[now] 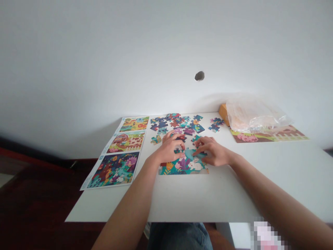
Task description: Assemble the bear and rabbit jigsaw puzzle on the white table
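Observation:
A partly joined jigsaw puzzle (pixel 182 168) lies on the white table, showing a white rabbit, purple leaves and orange flowers on teal. My left hand (pixel 170 149) rests at its upper left, with curled fingers and thumb closed on the edge of a puzzle piece there. From the right, my right hand (pixel 214 151) reaches over the upper right of the puzzle, its bent fingers on a teal puzzle piece (pixel 190 152) along the top edge. The hands partly hide the pieces under them.
Several loose pieces (pixel 177 122) lie beyond my hands, with a small group (pixel 216 124) farther right. A picture sheet (pixel 111 169) is on the left. At the back right, a clear plastic bag (pixel 256 113) covers part of a farm-scene board (pixel 270 136) beside an orange object (pixel 223 114).

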Available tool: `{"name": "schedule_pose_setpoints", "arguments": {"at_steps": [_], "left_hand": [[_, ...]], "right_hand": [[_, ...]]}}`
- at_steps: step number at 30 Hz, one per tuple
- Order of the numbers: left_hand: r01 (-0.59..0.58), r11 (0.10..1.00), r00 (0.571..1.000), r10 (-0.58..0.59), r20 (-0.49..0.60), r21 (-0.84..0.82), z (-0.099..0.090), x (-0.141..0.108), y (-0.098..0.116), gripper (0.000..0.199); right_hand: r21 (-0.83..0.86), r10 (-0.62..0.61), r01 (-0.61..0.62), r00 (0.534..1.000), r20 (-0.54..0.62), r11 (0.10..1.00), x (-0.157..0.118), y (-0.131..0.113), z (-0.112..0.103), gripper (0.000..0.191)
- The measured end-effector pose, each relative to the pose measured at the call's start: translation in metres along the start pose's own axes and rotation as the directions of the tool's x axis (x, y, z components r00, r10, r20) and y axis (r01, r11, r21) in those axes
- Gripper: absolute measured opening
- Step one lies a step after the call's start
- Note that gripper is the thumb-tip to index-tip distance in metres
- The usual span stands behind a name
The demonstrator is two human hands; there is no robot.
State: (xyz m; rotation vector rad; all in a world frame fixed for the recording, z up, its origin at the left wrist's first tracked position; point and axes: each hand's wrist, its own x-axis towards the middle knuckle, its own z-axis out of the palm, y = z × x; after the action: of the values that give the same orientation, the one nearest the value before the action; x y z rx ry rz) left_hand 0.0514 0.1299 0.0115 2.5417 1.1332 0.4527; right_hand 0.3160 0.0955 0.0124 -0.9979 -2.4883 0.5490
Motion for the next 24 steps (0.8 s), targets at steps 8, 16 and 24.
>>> {"name": "schedule_pose_setpoints", "arguments": {"at_steps": [8, 16, 24], "left_hand": [[-0.008, 1.0, 1.0, 0.008, 0.001, 0.003, 0.003, 0.001, -0.004, 0.019], [-0.004, 1.0, 1.0, 0.004, -0.003, 0.004, 0.002, 0.0, -0.002, 0.019], [0.001, 1.0, 1.0, -0.001, -0.005, 0.008, 0.004, 0.001, -0.005, 0.019]], "right_hand": [[0.011, 0.013, -0.012, 0.994, -0.106, 1.0, 0.001, -0.003, -0.002, 0.035], [0.011, 0.028, -0.027, 0.991, -0.131, 1.0, 0.002, 0.005, 0.001, 0.023], [0.084, 0.0, 0.012, 0.99, -0.141, 0.996, 0.005, 0.008, 0.008, 0.031]]}}
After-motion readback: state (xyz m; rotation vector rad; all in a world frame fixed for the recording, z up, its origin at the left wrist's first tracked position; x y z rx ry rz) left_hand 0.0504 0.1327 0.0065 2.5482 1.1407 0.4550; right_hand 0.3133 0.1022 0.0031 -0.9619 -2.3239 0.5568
